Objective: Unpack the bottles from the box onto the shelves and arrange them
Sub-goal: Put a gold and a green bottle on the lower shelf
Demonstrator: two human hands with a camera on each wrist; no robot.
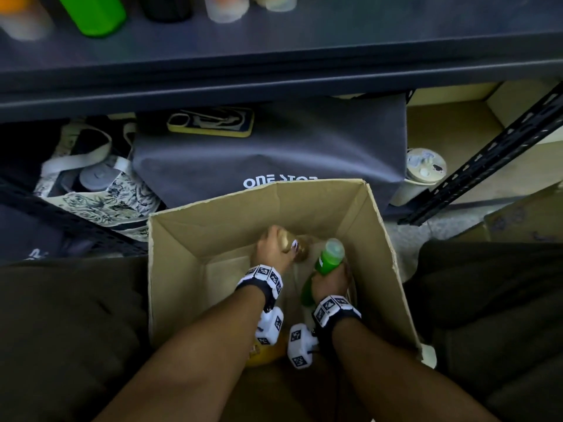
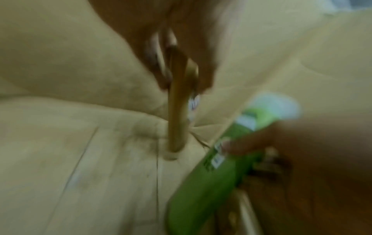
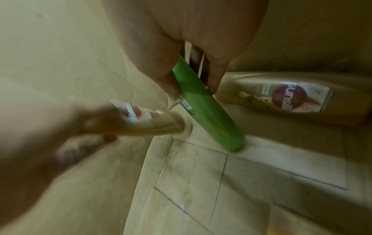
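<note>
Both hands reach down into the open cardboard box (image 1: pixel 377 226). My left hand (image 1: pixel 274 248) grips a tan-gold shampoo bottle (image 1: pixel 300 248), seen edge-on as the gold bottle (image 2: pixel 178 120) in the left wrist view and as the gold bottle (image 3: pixel 153 125) in the right wrist view. My right hand (image 1: pixel 330 284) grips a green bottle (image 1: pixel 330 255) with a pale green cap; the green bottle (image 3: pixel 209 109) points down at the box floor, and the green bottle (image 2: pixel 211 178) shows lower right in the left wrist view. Another gold bottle (image 3: pixel 281 98) lies against the box wall.
A dark shelf (image 1: pixel 335 56) above carries several bottles, among them a green one (image 1: pixel 94 13). Under it lie a grey bag (image 1: pixel 274 153) with a phone (image 1: pixel 210 121) on top, a patterned tote (image 1: pixel 100 190) and a lidded cup (image 1: pixel 425 166). Something yellow (image 1: pixel 268 351) lies at the box's near end.
</note>
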